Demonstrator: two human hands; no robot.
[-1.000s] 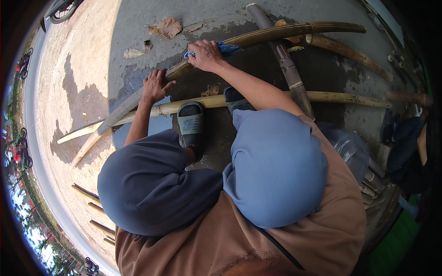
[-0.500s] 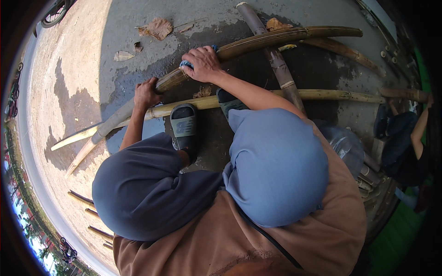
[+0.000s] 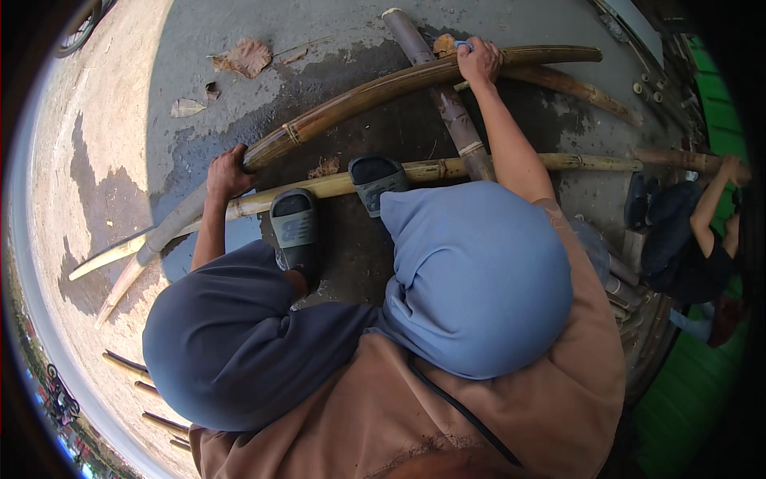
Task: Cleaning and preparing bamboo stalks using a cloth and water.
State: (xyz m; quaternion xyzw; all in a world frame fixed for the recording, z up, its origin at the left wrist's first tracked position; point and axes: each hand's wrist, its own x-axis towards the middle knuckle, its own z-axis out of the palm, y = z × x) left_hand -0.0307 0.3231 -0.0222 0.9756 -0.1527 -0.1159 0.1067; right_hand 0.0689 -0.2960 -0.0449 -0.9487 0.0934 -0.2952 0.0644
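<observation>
A long split bamboo pole (image 3: 351, 100) slants across the ground in front of my feet, its brown, glossy side up. My left hand (image 3: 229, 172) is closed round it left of the middle, where the brown stretch meets a greyer one. Near the pole's right end, my right hand (image 3: 481, 62) presses a small blue cloth (image 3: 463, 45) against it; most of the cloth is hidden under the fingers. The pole rests across a thick grey-brown bamboo piece (image 3: 455, 116). A second, yellowish bamboo pole (image 3: 431, 170) lies nearer, by my sandals.
Another bamboo strip (image 3: 574, 89) lies at the right. Dry leaves (image 3: 243, 57) are scattered on the partly wet concrete (image 3: 207, 128). Several bamboo ends (image 3: 124, 365) show at lower left. A co-worker (image 3: 690, 231) squats at far right, holding a bamboo piece (image 3: 686, 161).
My right hand has slid along the pole with the blue cloth, from near the middle to near its right end. My left hand keeps its grip on the pole.
</observation>
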